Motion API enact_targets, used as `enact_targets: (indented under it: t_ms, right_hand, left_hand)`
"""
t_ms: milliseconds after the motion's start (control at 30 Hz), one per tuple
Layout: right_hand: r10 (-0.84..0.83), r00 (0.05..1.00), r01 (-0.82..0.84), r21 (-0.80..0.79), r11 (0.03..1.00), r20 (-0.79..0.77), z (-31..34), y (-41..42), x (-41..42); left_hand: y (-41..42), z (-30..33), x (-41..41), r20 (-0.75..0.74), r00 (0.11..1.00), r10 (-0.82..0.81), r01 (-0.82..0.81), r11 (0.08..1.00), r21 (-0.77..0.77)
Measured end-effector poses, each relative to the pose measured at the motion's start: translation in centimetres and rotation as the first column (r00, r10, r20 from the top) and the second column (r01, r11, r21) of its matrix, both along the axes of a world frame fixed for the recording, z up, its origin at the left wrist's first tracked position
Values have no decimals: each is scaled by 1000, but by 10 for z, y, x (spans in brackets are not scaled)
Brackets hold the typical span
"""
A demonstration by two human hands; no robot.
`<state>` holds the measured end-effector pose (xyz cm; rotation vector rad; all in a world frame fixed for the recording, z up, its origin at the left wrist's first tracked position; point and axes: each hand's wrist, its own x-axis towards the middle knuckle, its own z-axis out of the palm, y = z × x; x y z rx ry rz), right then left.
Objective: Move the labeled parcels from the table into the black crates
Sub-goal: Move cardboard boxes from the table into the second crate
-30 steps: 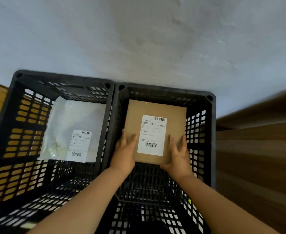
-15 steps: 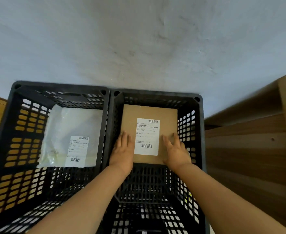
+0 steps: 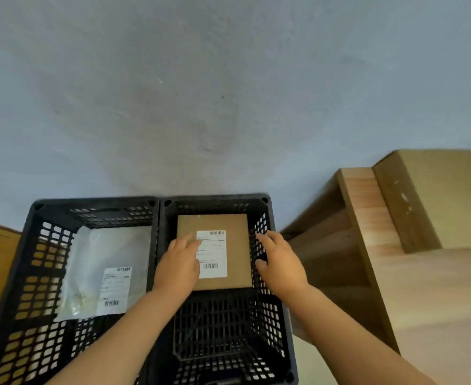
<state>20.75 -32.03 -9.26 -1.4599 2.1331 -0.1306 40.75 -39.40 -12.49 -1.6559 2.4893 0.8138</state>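
Cardboard is lying flat in the far half of the right black crate (image 3: 273,323): the brown parcel (image 3: 237,251), with its white label (image 3: 213,252) facing up. I am seeing both bare hands over this crate. The left hand (image 3: 179,266) is resting on the parcel's near-left part, at about 8 o'clock from the label's centre, fingers extended and relaxed, with the fingertips (image 3: 192,241) reaching the label's left edge. It is not gripping anything. The right hand (image 3: 280,261) is sitting at 3 o'clock from the parcel, over the crate's right lattice wall, fingers loosely spread and clear of the cardboard. I cannot tell whether it is touching the wall. It is holding nothing.

At 9 o'clock from the brown parcel, the left black crate (image 3: 31,273) is standing against the right one, their rims touching. A white plastic mailer (image 3: 98,262) is lying inside it, with its own label (image 3: 115,290) at its near-right corner.

At 3 o'clock from the crates, a wooden table (image 3: 423,287) is showing, and a plain cardboard box (image 3: 440,198) is sitting on its far end. Grey floor (image 3: 201,107) is filling the 12 o'clock area.
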Motion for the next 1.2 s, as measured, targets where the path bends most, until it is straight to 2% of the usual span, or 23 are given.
enact_targets:
  t_ms: [233, 567, 900, 1200]
  right_hand:
    - [-4, 997, -6, -126, 992, -81, 76, 58, -42]
    - [-184, 982, 167, -291, 942, -35, 124, 199, -143]
    - [-262, 957, 225, -256, 940, -122, 172, 383, -290]
    - [-250, 957, 211, -240, 948, -147, 172, 414, -356]
  left_hand:
    - [40, 66, -62, -153, 988, -5, 4, 1000, -6]
    - [148, 121, -172, -245, 967, -71, 50, 995, -91]
    - [301, 155, -308, -333, 933, -135, 103, 988, -112]
    - [324, 163, -366, -305, 949, -85, 56, 993, -104]
